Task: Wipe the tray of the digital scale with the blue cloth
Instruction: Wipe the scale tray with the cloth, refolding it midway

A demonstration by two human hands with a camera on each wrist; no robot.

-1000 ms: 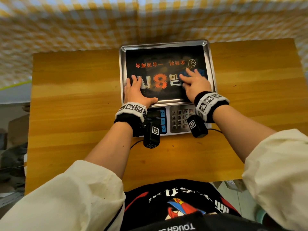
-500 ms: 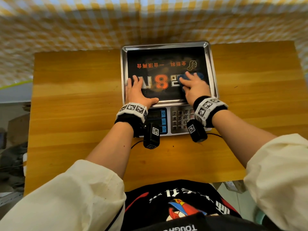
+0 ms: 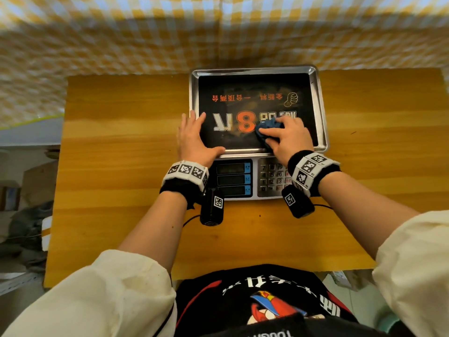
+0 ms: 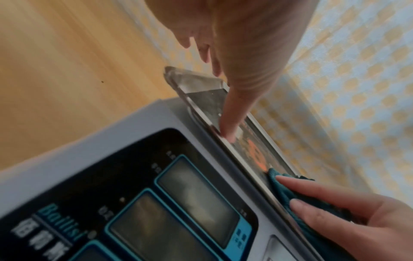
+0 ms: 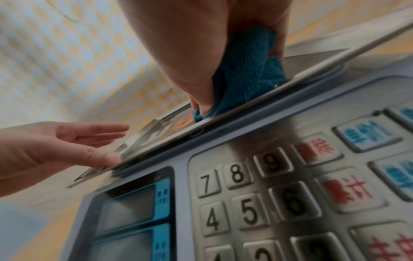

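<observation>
**Blue cloth pressed to the near right of the scale tray**

The right hand (image 3: 289, 138) has its fingers (image 5: 201, 98) curled over the bunched blue cloth (image 3: 268, 131), gripping it and holding it down on the tray (image 3: 315, 105) by the near rim, beside the big orange "8". The cloth is nubby terry, crumpled into a wad. The left hand (image 3: 194, 139) lies flat at the tray's near left corner, fingers (image 4: 230, 123) straight and spread, thumb along the front rim, holding nothing. The tray is a shallow rectangular pan of shiny metal with rounded corners, its floor covered by a black printed sheet. The digital scale (image 3: 233, 178) has a grey body, blue-edged displays and a brushed metal keypad (image 5: 257, 194). It stands on a glossy wooden tabletop (image 3: 121, 142).
</observation>
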